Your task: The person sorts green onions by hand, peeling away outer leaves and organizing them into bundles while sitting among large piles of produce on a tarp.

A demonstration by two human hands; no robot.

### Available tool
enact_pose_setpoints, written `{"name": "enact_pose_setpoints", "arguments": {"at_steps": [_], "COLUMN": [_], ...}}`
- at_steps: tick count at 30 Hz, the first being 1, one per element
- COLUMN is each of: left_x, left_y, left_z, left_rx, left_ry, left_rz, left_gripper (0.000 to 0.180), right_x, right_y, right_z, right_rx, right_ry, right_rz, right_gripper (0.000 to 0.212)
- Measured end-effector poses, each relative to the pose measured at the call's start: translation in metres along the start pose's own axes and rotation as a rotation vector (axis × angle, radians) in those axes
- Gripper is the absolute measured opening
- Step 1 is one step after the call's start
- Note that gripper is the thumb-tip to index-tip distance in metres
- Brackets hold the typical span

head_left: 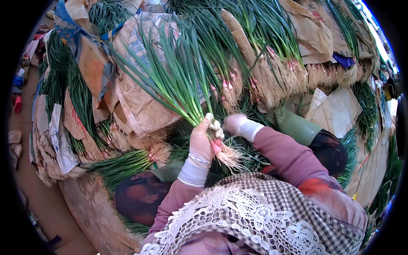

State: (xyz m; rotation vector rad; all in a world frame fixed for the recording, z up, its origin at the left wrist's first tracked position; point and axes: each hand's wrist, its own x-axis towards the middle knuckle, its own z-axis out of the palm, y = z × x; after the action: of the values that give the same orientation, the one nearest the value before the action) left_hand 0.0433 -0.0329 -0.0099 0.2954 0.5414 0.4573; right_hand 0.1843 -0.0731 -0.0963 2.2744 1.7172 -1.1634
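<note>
Watching remotely, I see the left hand (pixel 200 143) grasping green onions (pixel 187 108) above the gap between two green boots (pixel 297 125), tops fanned over a brown sack (pixel 140 83); the right hand (pixel 236 124) is blurred beside them, so I cannot tell its grip. The held ones look gathered; rows of bundles (pixel 278 78) already lie ahead, while loose greens (pixel 254 153) below appear unsorted. Sack and boots crowd the reach.

A bunch of green onions (pixel 182 94) is held aslant in the left hand (pixel 201 142), its long leaves spread toward the upper left, pinkish bulbs (pixel 216 146) and pale roots (pixel 230 158) turned lower right.
</note>
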Motion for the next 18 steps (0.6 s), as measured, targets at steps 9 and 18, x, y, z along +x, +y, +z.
{"name": "enact_pose_setpoints", "arguments": {"at_steps": [9,18], "left_x": [0.012,0.02], "left_y": [-0.008,0.007], "left_z": [-0.024,-0.02], "left_rx": [0.183,0.192], "left_ry": [-0.135,0.186], "left_rz": [-0.354,0.031], "left_gripper": [0.029,0.018], "right_x": [0.029,-0.053], "right_y": [0.037,-0.02], "right_z": [-0.09,-0.074], "right_rx": [0.29,0.046], "right_ry": [0.442,0.382], "right_rz": [0.382,-0.092], "right_gripper": [0.037,0.038]}}
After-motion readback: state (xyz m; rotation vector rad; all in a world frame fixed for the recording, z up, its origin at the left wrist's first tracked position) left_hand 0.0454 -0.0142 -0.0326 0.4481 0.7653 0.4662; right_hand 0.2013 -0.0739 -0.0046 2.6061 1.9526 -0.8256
